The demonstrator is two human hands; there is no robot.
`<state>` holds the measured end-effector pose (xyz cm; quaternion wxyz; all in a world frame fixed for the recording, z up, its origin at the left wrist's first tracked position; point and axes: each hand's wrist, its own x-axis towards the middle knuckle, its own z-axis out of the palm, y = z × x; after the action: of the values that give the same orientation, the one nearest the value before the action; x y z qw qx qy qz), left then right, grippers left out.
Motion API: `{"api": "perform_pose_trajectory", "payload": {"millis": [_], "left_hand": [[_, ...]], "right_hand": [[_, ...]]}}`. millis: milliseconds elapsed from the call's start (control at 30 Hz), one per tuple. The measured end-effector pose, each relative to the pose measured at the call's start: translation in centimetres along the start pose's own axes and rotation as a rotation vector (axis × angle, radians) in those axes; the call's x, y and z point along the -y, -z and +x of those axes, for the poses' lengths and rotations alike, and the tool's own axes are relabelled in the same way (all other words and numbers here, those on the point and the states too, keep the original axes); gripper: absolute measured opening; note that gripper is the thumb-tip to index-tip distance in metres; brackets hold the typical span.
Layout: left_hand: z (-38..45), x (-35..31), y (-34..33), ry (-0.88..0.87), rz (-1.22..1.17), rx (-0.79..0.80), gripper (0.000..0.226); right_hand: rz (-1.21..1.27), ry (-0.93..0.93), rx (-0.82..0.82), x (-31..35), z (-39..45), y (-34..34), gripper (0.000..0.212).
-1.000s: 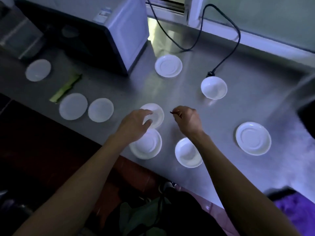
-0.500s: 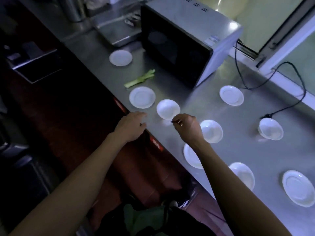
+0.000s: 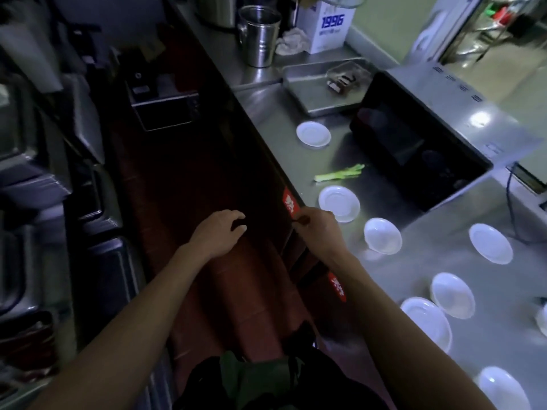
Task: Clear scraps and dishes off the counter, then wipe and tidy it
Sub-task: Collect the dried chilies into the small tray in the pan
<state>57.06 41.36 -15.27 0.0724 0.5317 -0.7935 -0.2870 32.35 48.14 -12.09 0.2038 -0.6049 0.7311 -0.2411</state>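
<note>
Left hand (image 3: 220, 232) hovering over the dark floor, fingers loosely spread, holding nothing. Right hand (image 3: 318, 229) pinching a small dark scrap (image 3: 297, 221) at the counter (image 3: 414, 279) edge, just beside a white saucer (image 3: 339, 203).

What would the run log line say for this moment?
left hand: open, off counter | right hand: pinching scrap | stalk, saucers uncleared

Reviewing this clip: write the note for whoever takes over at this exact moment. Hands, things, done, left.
Left hand: open, holds nothing, off the counter over the floor.
Right hand: pinches a small dark scrap at the counter edge.
Green stalk lies in front of the microwave.
White dishes, such as the saucer and bowl, sit spread over the counter.
Done: one scrap picked up.
Left: stalk, all dishes, wiping.
</note>
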Motion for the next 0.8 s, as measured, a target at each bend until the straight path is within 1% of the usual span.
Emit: {"api": "perform_pose_trajectory", "payload": {"millis": [200,333,433,600,800], "left_hand": [[-0.8,4.6,2.0,0.093,-0.080,-0.055,0.040],[0.4,6.5,3.0,0.137,-0.103,-0.070,0.039],[2.1,8.0,3.9,0.162,-0.091,-0.080,0.039],[6.7,10.3,5.5,0.201,-0.053,-0.052,0.039],[15.1,11.4,7.9,0.202,-0.017,-0.002,0.040]], "right_hand": [[0.027,0.119,0.014,3.5,3.3,-3.5,0.013],[0.027,0.177,0.079,4.5,6.1,-5.7,0.014],[0.046,0.187,0.128,5.2,9.2,-7.1,0.012],[0.111,0.159,0.180,5.9,15.4,-9.3,0.011],[0.173,0.116,0.207,6.0,24.0,-10.4,0.009]]}}
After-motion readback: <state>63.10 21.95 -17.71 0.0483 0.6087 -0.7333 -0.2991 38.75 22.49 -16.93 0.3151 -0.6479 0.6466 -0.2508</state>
